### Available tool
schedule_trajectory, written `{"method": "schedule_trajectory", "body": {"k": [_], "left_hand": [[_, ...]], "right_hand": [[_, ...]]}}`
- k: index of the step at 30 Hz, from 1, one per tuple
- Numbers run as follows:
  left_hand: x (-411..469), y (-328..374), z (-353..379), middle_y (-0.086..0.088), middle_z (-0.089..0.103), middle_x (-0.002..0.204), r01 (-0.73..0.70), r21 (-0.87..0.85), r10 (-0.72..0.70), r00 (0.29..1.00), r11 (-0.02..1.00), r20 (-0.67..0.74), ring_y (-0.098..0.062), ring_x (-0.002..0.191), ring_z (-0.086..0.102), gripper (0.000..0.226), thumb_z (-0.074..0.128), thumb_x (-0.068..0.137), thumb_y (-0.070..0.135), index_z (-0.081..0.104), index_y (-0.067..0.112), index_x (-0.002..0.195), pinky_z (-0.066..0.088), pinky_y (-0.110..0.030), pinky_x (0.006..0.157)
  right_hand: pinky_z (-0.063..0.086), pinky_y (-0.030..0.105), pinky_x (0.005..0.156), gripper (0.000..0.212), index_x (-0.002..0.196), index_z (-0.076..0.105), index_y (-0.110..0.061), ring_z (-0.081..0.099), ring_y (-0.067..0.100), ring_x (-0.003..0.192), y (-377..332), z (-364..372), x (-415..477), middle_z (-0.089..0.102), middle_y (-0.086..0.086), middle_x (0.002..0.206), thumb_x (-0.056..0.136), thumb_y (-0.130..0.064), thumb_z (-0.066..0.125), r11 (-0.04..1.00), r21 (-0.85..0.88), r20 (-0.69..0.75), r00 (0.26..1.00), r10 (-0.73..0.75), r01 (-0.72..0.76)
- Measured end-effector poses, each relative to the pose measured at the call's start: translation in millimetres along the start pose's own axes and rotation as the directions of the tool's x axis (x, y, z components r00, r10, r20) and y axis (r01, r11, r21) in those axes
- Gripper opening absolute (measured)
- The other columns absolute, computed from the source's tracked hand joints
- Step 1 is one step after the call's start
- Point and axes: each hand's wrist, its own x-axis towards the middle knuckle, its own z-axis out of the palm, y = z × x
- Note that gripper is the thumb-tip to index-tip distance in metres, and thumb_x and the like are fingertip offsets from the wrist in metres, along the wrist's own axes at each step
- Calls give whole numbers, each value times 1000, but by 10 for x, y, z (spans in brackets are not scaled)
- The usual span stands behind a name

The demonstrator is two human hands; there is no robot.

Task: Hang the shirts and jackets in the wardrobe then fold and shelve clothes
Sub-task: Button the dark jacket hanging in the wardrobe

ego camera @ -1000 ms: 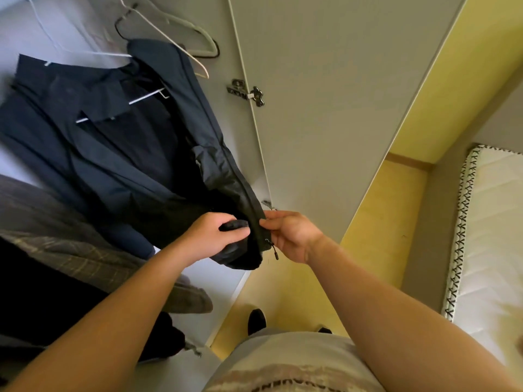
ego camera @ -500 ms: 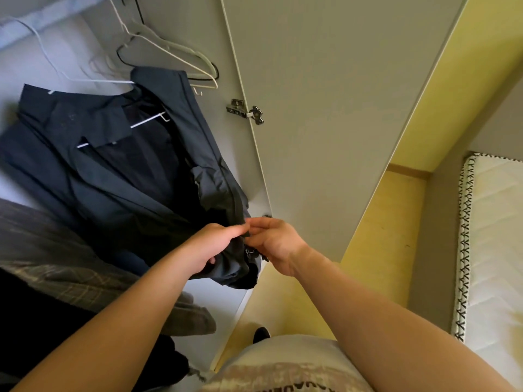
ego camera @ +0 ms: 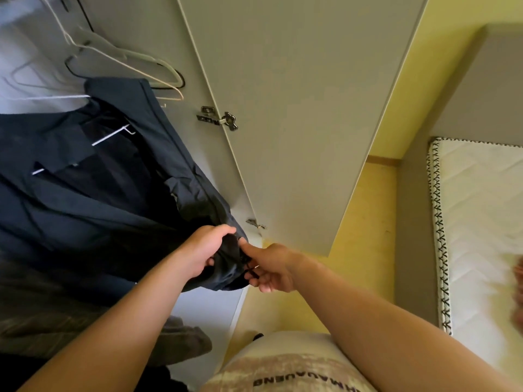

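The dark navy zip jacket [ego camera: 99, 207] is already in the wardrobe, hanging on a white wire hanger [ego camera: 113, 136] over at about 9 o'clock. Its bottom corner is bunched up dead centre. The left hand [ego camera: 203, 250] has that hem gripped, fingers [ego camera: 208, 262] curled right round the fabric. The right hand [ego camera: 271, 268], at 3 o'clock of it, is pinching some small black bit at the hem edge, too blurry to say whether it's a zip pull or a cord. Empty wire hangers [ego camera: 127, 60] hang up at 11 o'clock. The grey wardrobe door [ego camera: 297, 108] stands open at 12, with its metal hinge [ego camera: 218, 120] showing. There's a yellow floor [ego camera: 362, 236] below it, and a white quilted mattress [ego camera: 481, 222] at 3.
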Motion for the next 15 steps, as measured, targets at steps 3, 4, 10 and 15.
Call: {"method": "schedule_trajectory", "body": {"k": [3,4,10,15], "left_hand": [[73,62,-11,2,54,48,-14,22,14,1000,1000,1,-10,34,44,31,62,92,32,59,15,66,27,-21,39],[100,82,-20,2,53,48,-19,21,19,1000,1000,10,-11,35,43,30,62,91,31,57,15,67,25,-21,39],[209,140,-45,1,55,52,29,7,-30,998,1000,58,-13,37,46,27,70,88,36,63,14,75,24,-19,36],[294,182,-67,0,55,58,-1,59,-3,998,998,66,-14,42,47,35,67,90,46,64,16,73,24,-21,40]], "right_hand": [[43,20,46,49,91,64,-14,50,11,46,-4,-70,13,62,-3,62,85,-63,64,997,71,75,997,-7,2],[45,21,49,44,92,67,-15,50,10,49,-7,-90,17,61,-5,62,87,-59,66,996,92,77,997,-19,12],[49,24,55,22,67,74,-22,55,11,55,1,-130,95,62,-4,63,85,-35,77,979,82,-87,980,-178,185],[51,23,57,21,74,67,-18,61,10,61,-12,-64,145,69,-3,72,91,-28,72,952,70,-134,948,-288,299]]}}
